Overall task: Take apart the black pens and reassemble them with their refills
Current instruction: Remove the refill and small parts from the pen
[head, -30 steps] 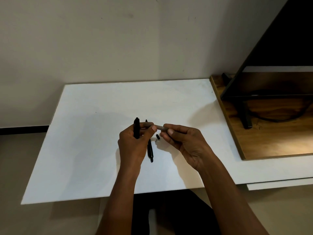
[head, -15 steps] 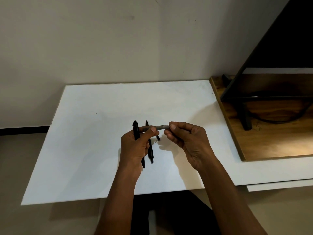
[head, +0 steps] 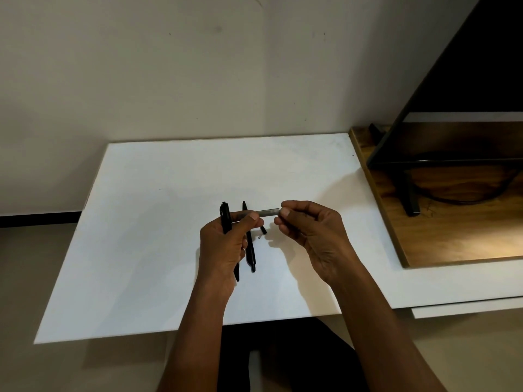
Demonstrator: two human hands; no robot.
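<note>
A slim grey refill point(head: 266, 213) spans the gap between two hands above a white table point(head: 158, 222). The left hand point(head: 223, 247) pinches one end between thumb and forefinger while its other fingers close around a black pen barrel point(head: 226, 219); the right hand point(head: 314, 236) pinches the other end. A second black pen point(head: 250, 244) and a small black tip piece point(head: 263, 230) lie on the table beneath. No writing is legible. A wooden board point(head: 441, 233) adjoins at right.
</note>
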